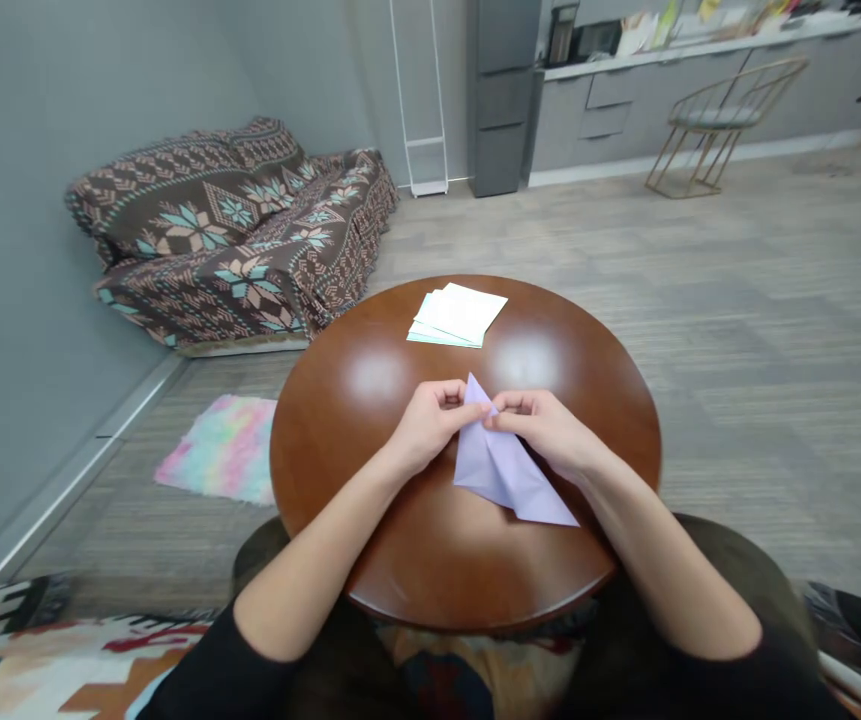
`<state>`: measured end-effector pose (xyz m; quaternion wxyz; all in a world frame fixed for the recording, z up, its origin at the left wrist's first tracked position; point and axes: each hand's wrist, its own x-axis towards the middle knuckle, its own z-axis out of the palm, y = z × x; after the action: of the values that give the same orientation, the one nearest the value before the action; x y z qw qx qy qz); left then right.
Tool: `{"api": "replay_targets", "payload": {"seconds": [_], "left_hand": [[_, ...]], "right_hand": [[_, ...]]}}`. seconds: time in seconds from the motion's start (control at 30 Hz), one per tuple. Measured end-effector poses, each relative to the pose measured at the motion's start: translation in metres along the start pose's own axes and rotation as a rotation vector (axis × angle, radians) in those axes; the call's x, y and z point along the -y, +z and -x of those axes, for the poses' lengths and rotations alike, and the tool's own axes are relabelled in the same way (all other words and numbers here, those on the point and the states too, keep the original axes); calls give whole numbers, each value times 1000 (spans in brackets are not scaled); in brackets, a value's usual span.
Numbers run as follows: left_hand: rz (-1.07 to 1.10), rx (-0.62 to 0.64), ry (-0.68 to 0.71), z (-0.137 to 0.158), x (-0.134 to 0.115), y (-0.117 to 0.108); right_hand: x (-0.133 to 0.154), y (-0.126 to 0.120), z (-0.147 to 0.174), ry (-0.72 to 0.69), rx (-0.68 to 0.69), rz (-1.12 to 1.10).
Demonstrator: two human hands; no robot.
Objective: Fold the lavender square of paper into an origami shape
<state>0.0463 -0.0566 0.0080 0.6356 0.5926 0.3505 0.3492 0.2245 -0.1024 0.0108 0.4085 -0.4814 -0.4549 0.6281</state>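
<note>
A folded sheet of lavender origami paper (506, 474) is held just over the round brown table (325, 440). One point of the paper faces away from me, and its wider folded part spreads toward me and to the right. My left hand (437, 418) pinches it near the upper point from the left side. From the right, my right hand (535, 425) pinches its edge close to the left fingertips. Both thumbs lie on top of the paper, almost touching. The fingers beneath are partly hidden.
A small fanned stack of white and pale blue paper sheets (460, 312) lies at the table's far side. A sofa with a patterned cover (250, 230) stands at the left, near a fluffy pastel rug (224, 450). Farther back are a gold-framed chair (715, 118) and grey cabinets (569, 120).
</note>
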Motion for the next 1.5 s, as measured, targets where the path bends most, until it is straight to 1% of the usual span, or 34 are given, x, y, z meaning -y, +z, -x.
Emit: {"api": "replay_targets", "payload": {"seconds": [0.17,0.3,0.7,0.9,1.03,1.1,1.17,1.23,1.27,1.33,1.37,1.43,1.5], "left_hand": [[-19,-67,24,0,-3,2],[2,-92,33,0,-3,2],[6,-94,10,-1,1,-1],[24,-102,11,-1,3,-5],[33,-89,10,-3,3,-8],[35,-127,29,-5,3,-9],[31,-220,72,-8,3,-12],[21,-315,129,-11,4,-15],[12,-351,155,-12,5,-16],[1,-396,191,-13,6,-18],[10,-404,197,-13,6,-18],[68,-380,186,-12,5,-16],[157,-294,136,-9,3,-12]], "right_hand": [[-2,2,1,17,22,30],[-2,2,1,29,28,25],[0,-1,0,43,16,67],[1,-3,0,76,76,90],[2,-4,-1,69,104,83],[5,-7,-1,38,72,31],[8,-12,-1,-40,-21,-15],[11,-17,-1,-131,-104,-4],[12,-19,-1,-154,-102,22],[13,-22,1,-180,-45,80],[13,-22,1,-199,-18,105],[12,-21,2,-263,-11,125],[9,-20,1,-313,-53,103]]}}
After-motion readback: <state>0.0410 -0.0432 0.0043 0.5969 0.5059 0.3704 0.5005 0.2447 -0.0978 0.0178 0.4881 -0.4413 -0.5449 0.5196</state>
